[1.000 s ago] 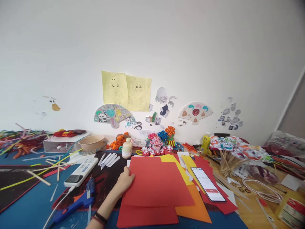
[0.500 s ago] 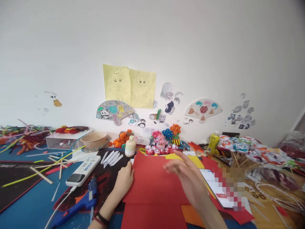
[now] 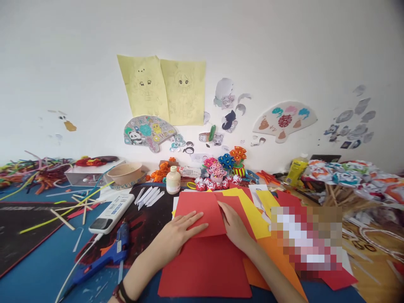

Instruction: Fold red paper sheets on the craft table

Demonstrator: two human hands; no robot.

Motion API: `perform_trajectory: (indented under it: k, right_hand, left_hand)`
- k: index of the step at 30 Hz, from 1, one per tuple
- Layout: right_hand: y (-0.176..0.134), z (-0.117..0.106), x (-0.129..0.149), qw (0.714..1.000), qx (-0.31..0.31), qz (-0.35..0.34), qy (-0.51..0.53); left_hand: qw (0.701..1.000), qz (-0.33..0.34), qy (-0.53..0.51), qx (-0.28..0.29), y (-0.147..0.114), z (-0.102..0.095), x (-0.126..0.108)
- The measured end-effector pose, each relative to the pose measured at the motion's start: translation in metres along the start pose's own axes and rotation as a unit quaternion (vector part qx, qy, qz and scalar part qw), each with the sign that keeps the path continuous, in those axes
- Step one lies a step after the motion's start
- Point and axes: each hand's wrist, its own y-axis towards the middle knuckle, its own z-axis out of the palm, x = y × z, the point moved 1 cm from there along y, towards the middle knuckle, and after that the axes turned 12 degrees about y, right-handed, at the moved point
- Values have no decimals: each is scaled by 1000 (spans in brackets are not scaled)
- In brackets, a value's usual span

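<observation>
A red sheet of paper (image 3: pixel 197 204) lies on top of a larger red sheet (image 3: pixel 206 269) in front of me; whether the upper one is folded I cannot tell. My left hand (image 3: pixel 181 233) rests flat on the upper sheet with its fingers spread. At that sheet's right edge, my right hand (image 3: pixel 235 225) has its fingers closed on the paper, partly hidden by it. Yellow paper (image 3: pixel 244 210) and orange paper (image 3: pixel 271 259) stick out from under the red sheets on the right.
A cream bottle (image 3: pixel 173 181) stands behind the paper, beside white paper strips (image 3: pixel 149 196). To the left lie a blue glue gun (image 3: pixel 105 256) and a white power bank (image 3: pixel 112 213) with its cable. Small flower crafts (image 3: pixel 225 164) line the wall.
My left hand has moved from the sheet's left edge onto its surface. The raised right hand has come down to the right edge. The upper red piece now covers less area.
</observation>
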Motion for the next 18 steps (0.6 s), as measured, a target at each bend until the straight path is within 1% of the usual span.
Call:
perform_trajectory:
  k: [2, 4, 5, 7, 9, 13, 18]
  right_hand:
    - [3, -2, -1, 998, -34, 11, 47]
    - [5, -6, -2, 992, -72, 42, 92]
    - [6, -8, -1, 989, -78, 61, 109]
    - [7, -11, 3, 986, -58, 90, 130]
    - [6, -13, 9, 985, -31, 96, 143]
    - [5, -13, 15, 980, -37, 84, 177]
    - [6, -11, 10, 982, -19, 85, 166]
  left_hand:
    - [1000, 11, -9, 17, -1, -2, 2]
    - [999, 11, -18, 30, -3, -2, 5]
    - [999, 11, -22, 35, -4, -1, 6]
    - [999, 17, -32, 40, -7, 2, 7]
    - [998, 20, -37, 39, -9, 5, 5]
    - [999, 18, -31, 29, -9, 7, -4]
    - [998, 28, -56, 27, -5, 2, -10]
